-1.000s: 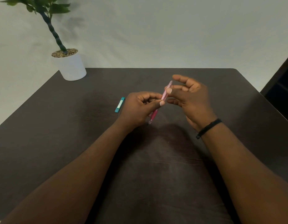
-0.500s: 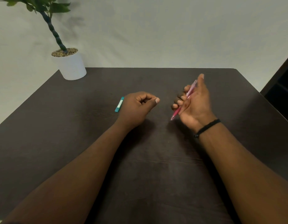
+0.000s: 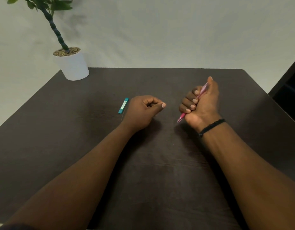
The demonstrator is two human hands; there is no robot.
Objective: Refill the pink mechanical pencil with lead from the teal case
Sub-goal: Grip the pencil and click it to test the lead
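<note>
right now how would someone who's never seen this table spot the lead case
Start at the dark table and find the white plant pot at its far left corner. Nearer the middle, just left of the curled left hand, lies the teal case: a slim flat stick, the only blue-green thing there.

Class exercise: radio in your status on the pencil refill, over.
Right hand fisted around pink pencil, tip down. Left hand curled shut, contents unseen. Teal case flat on table, beside left hand. Nothing obstructing.
</note>
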